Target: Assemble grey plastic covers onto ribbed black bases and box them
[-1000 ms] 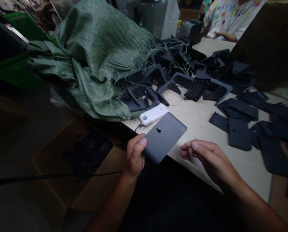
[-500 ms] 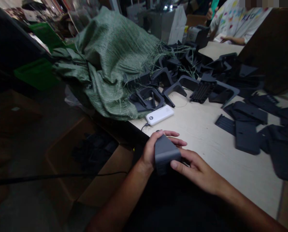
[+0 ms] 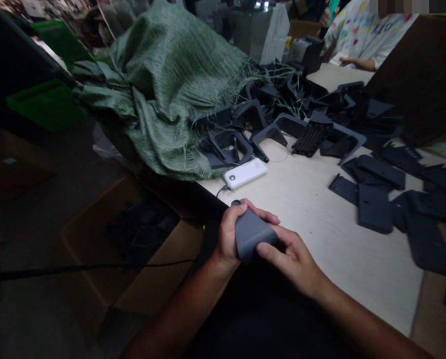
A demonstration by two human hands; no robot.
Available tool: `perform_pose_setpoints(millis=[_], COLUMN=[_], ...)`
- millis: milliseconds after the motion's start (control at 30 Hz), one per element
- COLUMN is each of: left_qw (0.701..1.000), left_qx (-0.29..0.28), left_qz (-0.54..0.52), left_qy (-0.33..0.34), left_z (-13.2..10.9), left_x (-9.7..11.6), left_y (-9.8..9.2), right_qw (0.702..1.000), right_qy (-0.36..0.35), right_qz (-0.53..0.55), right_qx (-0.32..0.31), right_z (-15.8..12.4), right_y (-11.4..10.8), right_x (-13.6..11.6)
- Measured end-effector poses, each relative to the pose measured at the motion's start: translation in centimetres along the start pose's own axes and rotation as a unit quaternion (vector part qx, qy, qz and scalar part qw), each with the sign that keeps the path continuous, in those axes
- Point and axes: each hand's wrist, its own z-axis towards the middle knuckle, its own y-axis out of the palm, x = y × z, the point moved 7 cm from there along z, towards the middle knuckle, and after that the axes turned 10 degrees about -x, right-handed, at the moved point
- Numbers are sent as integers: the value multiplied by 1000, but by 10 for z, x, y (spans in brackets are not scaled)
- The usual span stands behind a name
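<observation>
Both hands hold a dark grey plastic part (image 3: pixel 253 233) with a broad face and a rounded edge, in front of my body at the table's edge. My left hand (image 3: pixel 228 232) grips its left side, thumb along the top and fingers reaching round behind. On the lower right, my right hand (image 3: pixel 290 254) pinches it between thumb and fingers. A small round piece (image 3: pixel 236 203) shows at the top by my left thumb; whether it belongs to the part I cannot tell. Just beyond lies a white power bank (image 3: pixel 245 173) with a cable plugged in.
Many dark bracket-shaped parts (image 3: pixel 270 137) heap at the back beside a green woven sack (image 3: pixel 178 80). Flat dark panels (image 3: pixel 374 209) lie on the table (image 3: pixel 320 229) at right. A cardboard box (image 3: pixel 159 279) of dark pieces stands lower left. Another person (image 3: pixel 365 37) sits across.
The grey part has tilted in my hands, showing more of its broad face. My left fingers have drawn in closer round it. The whole view has shifted slightly.
</observation>
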Motion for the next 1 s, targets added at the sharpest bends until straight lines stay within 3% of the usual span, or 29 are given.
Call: perform_pose_setpoints(millis=[200,333,533,700,867,933,1000], left_qw=[997,997,998,995,978,971,967], left_qx=[-10,-4,25,70,88,79,94], left_qz=[40,37,-48,-57,-117,-167,-203], left_qy=[59,62,32,-45,-145,-154,-123], left_z=[-6,-9,-13,-22,-57,-71,-82], left_x=[6,10,16,-4,-38,-44,-38], left_y=[-1,-5,-17,-48,-78,-82,-87], right_qw=[999,998,995,994,976,967,966], right_qy=[-20,-17,1,36,148,171,164], right_qz=[-41,-59,-73,-74,4,17,2], right_qx=[26,22,-62,-79,-160,-186,-200], right_z=[-1,-1,-2,-2,-2,2,11], right_y=[6,8,1,-6,7,17,25], right_x=[-2,-2,-4,-5,3,8,9])
